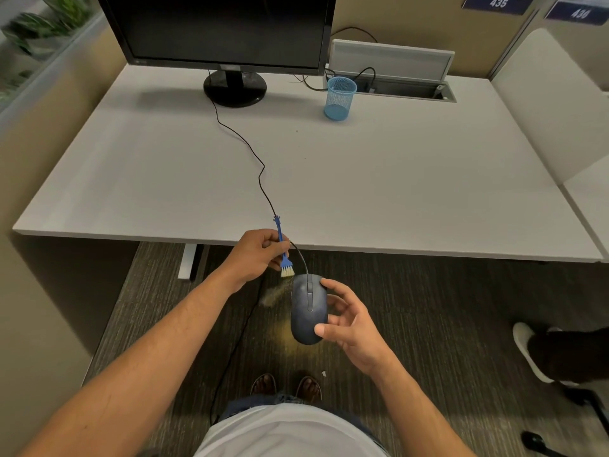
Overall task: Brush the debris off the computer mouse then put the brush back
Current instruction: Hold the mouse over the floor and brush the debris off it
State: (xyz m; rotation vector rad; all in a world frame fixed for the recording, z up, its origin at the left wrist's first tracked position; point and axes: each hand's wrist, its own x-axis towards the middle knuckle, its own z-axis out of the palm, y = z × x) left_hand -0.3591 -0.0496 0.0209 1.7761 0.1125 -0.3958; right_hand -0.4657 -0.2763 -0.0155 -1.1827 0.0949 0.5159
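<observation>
At lower centre of the frame, the right hand (349,324) is cradling the computer mouse (309,308) over the carpet, off the bench (395,192). Just above-left, the left hand (257,255) is pinching the blue brush (284,255), bristles beside the mouse's front, debris (276,293) falling. A blue mesh cup (340,97) is standing at upper centre.

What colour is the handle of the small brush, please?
Blue, with pale cream bristles; the head view shows the brush held in the left hand.
</observation>
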